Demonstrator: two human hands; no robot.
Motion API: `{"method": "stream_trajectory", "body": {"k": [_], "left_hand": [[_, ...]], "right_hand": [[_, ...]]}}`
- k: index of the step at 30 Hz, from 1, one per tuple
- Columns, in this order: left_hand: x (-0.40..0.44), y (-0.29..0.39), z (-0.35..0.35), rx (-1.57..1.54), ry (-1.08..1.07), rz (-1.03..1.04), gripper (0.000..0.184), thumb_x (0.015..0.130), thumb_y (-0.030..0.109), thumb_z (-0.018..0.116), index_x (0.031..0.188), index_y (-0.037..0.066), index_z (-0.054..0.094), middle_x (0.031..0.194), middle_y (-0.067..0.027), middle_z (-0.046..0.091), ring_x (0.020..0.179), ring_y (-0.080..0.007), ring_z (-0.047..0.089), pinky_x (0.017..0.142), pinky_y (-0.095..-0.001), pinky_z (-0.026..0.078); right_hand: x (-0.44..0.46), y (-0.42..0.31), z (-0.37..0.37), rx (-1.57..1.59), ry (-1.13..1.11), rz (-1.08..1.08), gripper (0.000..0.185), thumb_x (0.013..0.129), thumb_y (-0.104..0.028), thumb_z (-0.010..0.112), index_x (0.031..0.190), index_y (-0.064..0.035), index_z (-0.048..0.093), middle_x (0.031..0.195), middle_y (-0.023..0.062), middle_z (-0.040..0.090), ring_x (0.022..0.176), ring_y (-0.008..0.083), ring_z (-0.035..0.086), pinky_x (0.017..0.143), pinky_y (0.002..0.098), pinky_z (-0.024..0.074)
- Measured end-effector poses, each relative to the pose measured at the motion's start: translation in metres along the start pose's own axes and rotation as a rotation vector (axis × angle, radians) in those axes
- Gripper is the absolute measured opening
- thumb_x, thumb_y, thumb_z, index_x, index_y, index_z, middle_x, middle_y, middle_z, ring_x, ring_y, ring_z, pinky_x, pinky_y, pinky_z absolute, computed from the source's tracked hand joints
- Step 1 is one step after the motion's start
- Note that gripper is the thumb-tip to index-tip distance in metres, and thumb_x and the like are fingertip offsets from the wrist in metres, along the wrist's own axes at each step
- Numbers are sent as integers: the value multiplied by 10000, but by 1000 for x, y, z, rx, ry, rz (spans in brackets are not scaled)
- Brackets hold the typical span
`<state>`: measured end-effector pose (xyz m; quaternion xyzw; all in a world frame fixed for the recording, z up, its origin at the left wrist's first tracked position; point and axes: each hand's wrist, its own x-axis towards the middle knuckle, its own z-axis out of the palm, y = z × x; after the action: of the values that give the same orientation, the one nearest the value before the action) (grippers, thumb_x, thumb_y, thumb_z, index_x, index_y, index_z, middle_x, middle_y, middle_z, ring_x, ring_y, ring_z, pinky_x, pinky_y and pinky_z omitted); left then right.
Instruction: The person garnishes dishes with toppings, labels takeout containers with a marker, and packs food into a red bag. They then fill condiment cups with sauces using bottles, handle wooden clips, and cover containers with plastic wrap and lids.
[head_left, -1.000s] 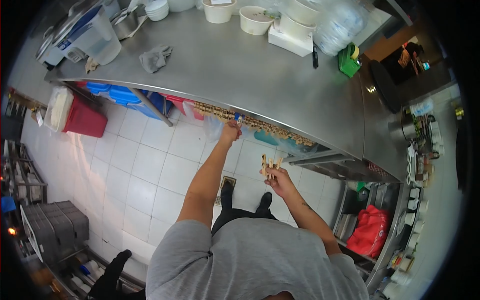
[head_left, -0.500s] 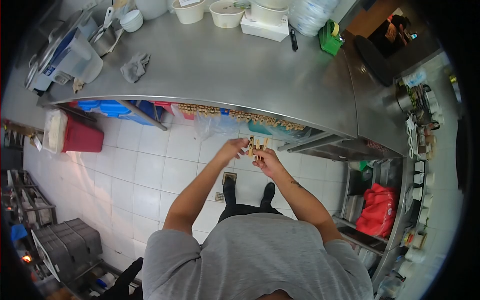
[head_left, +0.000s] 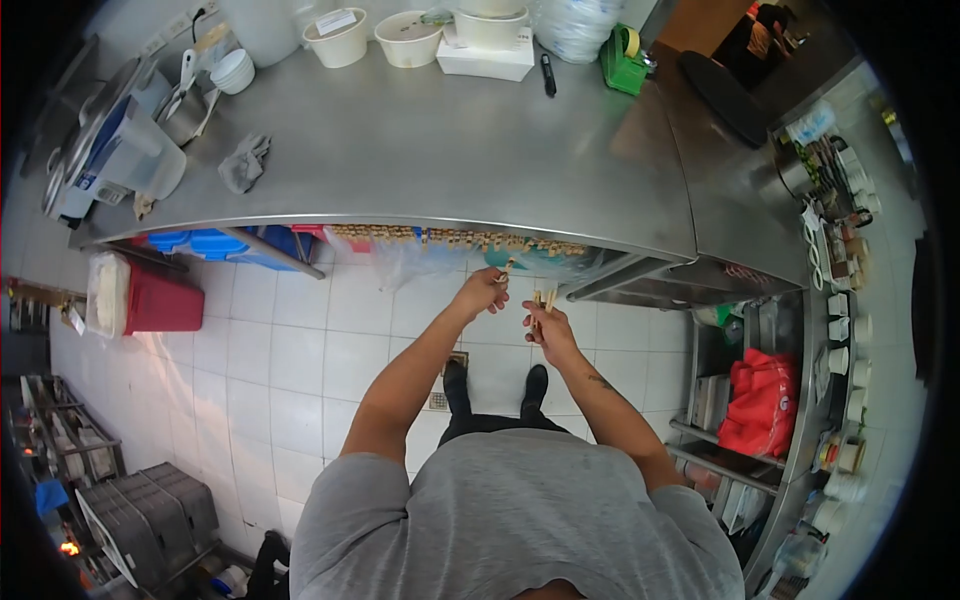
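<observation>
Wooden clothespins (head_left: 545,299) stand up from my right hand (head_left: 550,330), whose fingers are closed round them. My left hand (head_left: 483,292) pinches a single clothespin (head_left: 507,267) just to the left, apart from the right hand. A long row of clothespins (head_left: 460,238) runs under the front edge of the steel counter (head_left: 430,150), beyond both hands. Clear plastic bags (head_left: 410,262) hang below that row.
On the counter are a grey cloth (head_left: 245,163), white tubs (head_left: 408,40), a black marker (head_left: 548,75) and a green tape dispenser (head_left: 625,62). A red bin (head_left: 165,295) stands left, a red bag (head_left: 758,403) right. Another person's dark-clothed leg (head_left: 268,565) shows at bottom left.
My left hand came back from the clothespin row to my right hand, then parted from it with a clothespin in its fingers. The view has shifted.
</observation>
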<state>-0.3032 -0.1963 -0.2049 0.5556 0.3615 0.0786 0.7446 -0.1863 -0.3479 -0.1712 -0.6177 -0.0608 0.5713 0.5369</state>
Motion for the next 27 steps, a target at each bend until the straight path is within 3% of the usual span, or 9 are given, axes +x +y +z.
{"method": "stream_trajectory", "body": {"k": [3,6,11,17,20,23,26,27], "left_hand": [[25,7,9,94,-47,15,112,863,128,552,831,21,540,642,-70,597,464,-138,552,378,-272,433],[50,19,14,96,30,-15,116,856,131,560,819,22,547,623,-71,595,460,-140,550,376,-273,431],[71,21,18,57,187,-71,164,882,145,557,759,48,506,603,-62,568,422,-116,482,353,-268,355],[76,13,32,-31,247,1,184,901,207,538,813,46,530,597,-61,568,414,-120,481,359,-263,373],[75,-2,30,78,279,-74,233,901,257,553,851,32,581,624,-80,596,450,-143,541,384,-289,417],[81,-35,25,623,290,-136,303,891,323,557,845,27,598,667,-75,603,502,-147,557,435,-283,438],[22,-3,50,18,73,-40,351,875,365,563,850,19,614,680,-57,592,552,-132,545,483,-262,432],[9,3,56,36,35,-41,314,875,345,566,863,36,617,687,-36,586,578,-118,536,501,-259,426]], "right_hand": [[-5,0,-19,133,-23,14,229,834,-141,564,1030,-28,597,751,32,565,431,75,383,572,291,454],[-9,0,-29,122,28,2,253,795,-75,542,1039,-23,586,771,41,575,428,75,382,585,301,457],[-11,-1,-43,84,-30,-26,240,853,-97,540,1080,-22,559,852,66,611,432,67,379,606,279,446],[-12,-8,-51,185,-106,-41,241,872,-110,557,1098,-25,558,904,80,648,460,47,390,625,263,442],[-6,-11,-47,204,-111,-19,246,897,-119,539,1128,-35,548,955,91,648,446,41,377,622,254,433],[1,-9,-45,218,-143,7,278,894,-107,542,1165,-44,528,992,112,653,453,46,368,633,262,437],[4,-8,-43,257,-164,15,428,892,-101,550,1299,-67,423,946,87,657,466,51,366,644,278,443],[3,-8,-41,265,-166,2,459,894,-105,551,1324,-71,396,929,79,655,468,52,366,646,281,444]]}}
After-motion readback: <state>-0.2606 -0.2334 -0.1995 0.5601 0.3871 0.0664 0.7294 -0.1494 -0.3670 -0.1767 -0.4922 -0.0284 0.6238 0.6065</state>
